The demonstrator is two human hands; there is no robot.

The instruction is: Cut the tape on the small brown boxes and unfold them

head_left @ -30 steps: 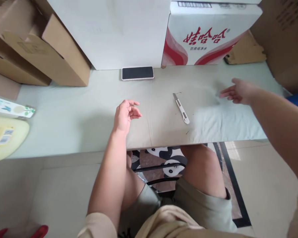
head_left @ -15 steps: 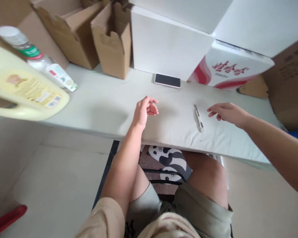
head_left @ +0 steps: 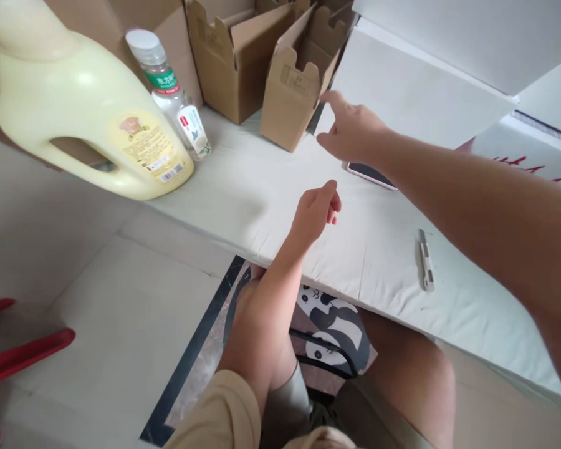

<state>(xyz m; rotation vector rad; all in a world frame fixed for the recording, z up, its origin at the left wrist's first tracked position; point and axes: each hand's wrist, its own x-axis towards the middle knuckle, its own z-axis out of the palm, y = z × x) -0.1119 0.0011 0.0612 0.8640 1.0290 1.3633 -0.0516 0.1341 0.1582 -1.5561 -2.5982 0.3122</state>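
My right hand (head_left: 353,128) reaches over the table towards the small brown cardboard box (head_left: 292,96). Its thumb and forefinger are spread, and it holds nothing. The fingertips come close to the box's right side; I cannot tell whether they touch it. Under that wrist a phone (head_left: 371,174) lies partly covered, dark screen up. My left hand (head_left: 316,211) hovers above the cloth near the front edge, its fingers curled in, with nothing seen in them. To the right of it a white and grey utility knife (head_left: 427,262) lies on the cloth.
A second brown carton (head_left: 236,68) stands behind on the left. Nearby are a clear bottle with a white cap (head_left: 168,87) and a large pale yellow jug (head_left: 93,118). White boxes (head_left: 416,75) line the back of the cloth-covered table (head_left: 243,206). Red bars (head_left: 32,355) show at lower left.
My right hand has swung from beside the utility knife leftward and away from me to the small cardboard box. My left hand has curled more. The view has turned to the left.
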